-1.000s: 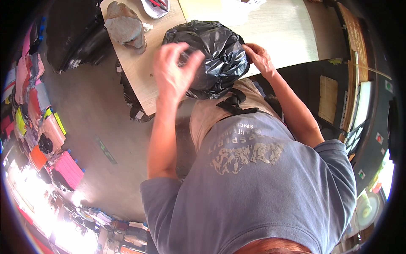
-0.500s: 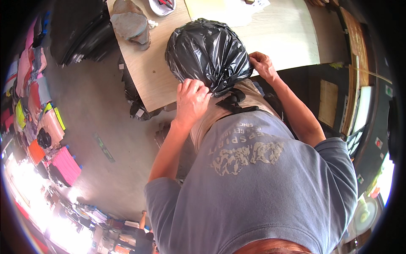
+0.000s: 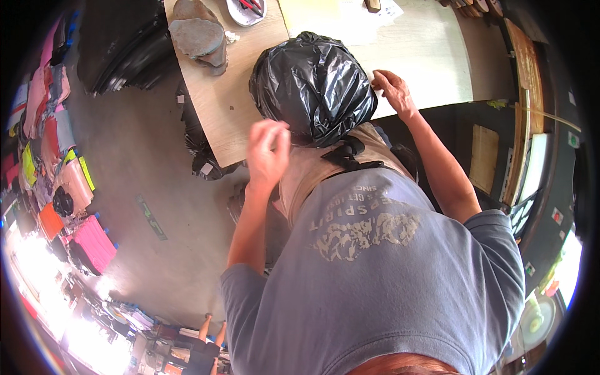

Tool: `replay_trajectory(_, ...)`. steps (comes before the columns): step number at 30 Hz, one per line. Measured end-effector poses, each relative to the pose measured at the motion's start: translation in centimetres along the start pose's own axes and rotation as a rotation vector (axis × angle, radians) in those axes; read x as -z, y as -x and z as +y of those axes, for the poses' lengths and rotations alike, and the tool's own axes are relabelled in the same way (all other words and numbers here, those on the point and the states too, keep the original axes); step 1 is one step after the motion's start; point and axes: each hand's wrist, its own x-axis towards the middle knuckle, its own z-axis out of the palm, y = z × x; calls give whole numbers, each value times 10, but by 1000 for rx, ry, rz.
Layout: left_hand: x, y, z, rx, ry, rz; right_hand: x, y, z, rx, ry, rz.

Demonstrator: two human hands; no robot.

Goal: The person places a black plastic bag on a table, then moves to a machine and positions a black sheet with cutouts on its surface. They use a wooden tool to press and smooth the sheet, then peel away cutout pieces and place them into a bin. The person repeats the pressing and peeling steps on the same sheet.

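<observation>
A shiny black plastic bag (image 3: 312, 84), rounded and full, rests at the table's near edge, gathered into creases on the side facing me. My left hand (image 3: 267, 151) is off the bag, just to its near left, slightly blurred, with loosely bent fingers and nothing visible in them. Close by the bag's right side is my right hand (image 3: 395, 92), held over the table edge. Its fingers are bent and a little apart, and no object shows between them. What the bag contains is hidden.
On the pale wooden table (image 3: 215, 119) stand a grey-brown lump-like block (image 3: 199, 39), a white dish (image 3: 248, 11) with red and black tools, and papers (image 3: 369, 28). Colourful folded materials (image 3: 94, 244) line the left side. Another person's arms (image 3: 212, 331) show at the bottom.
My left hand has let go of the bag's gathered edge and moved left. My right hand has shifted slightly right, away from the bag's side.
</observation>
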Motion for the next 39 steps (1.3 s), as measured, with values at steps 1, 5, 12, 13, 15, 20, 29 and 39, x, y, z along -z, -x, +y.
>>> replay_trajectory(1,-2,-6,-6,196,33,138,-2,-4,-4,29,-12,-18)
replay_trajectory(5,-21,-38,-46,614,49,123,-21,-25,0,32,105,-129)
replay_trajectory(12,-31,-30,-89,498,-290,24,-38,-43,29,43,93,-24)
replay_trajectory(13,-32,-28,-91,438,-323,29,-39,-43,29,37,140,2)
replay_trajectory(15,-33,-27,-94,360,-419,44,-41,-44,27,99,336,24)
replay_trajectory(20,-22,-41,-90,451,-439,-1,-36,-41,13,70,392,-2)
replay_trajectory(29,-18,-63,-69,403,-98,47,-30,-50,17,78,114,-132)
replay_trajectory(39,-27,-49,-88,124,-356,106,-39,-59,32,151,223,1)
